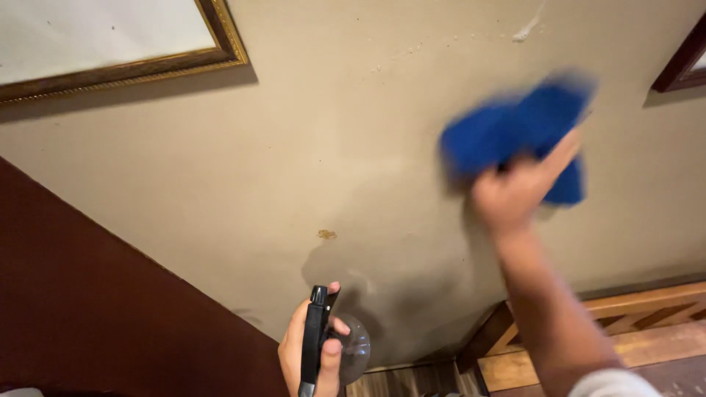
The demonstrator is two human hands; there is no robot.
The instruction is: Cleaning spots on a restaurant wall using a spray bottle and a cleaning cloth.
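Note:
My right hand point(515, 191) is raised against a beige wall point(309, 147) and grips a blue cloth point(518, 132), which is blurred from motion and pressed to the wall surface. Low in the view, my left hand point(312, 353) holds a spray bottle point(323, 345) with a black trigger head and a clear rounded body, pointing up toward the wall. A small brownish stain point(326, 234) sits on the wall just above the bottle. A darker damp-looking patch spreads on the wall between the bottle and my right arm.
A gold-framed picture point(125, 44) hangs at the upper left. The corner of a dark wooden frame point(684, 66) shows at the upper right. A dark red panel point(95, 309) fills the lower left. Wooden furniture point(625, 316) stands at the lower right.

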